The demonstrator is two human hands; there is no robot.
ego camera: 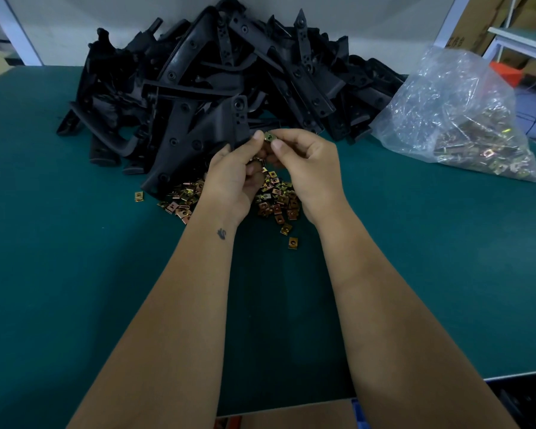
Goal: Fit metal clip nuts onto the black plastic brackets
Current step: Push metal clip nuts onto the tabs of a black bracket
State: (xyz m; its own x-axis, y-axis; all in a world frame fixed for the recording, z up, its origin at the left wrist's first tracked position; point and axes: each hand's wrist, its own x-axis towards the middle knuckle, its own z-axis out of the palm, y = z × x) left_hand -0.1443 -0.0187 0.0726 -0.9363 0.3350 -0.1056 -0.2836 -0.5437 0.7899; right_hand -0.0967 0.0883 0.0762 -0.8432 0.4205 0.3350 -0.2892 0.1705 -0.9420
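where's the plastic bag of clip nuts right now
In the head view the bag lies on the green table at the far right, just right of the black bracket pile and beyond the right hand.

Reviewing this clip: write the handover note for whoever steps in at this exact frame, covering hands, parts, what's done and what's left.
Left hand: fingers closed, thumb on the raised clip nut; a few more nuts seem cupped in the palm.
Right hand: pinching that same nut from the other side.
Loose clip nuts lie on the green mat under the hands.
Black bracket pile sits just behind; bagged nuts far right.
Done: one nut picked up. No fitted bracket can be made out.
Left: pick a bracket, push the nut on, repeat.
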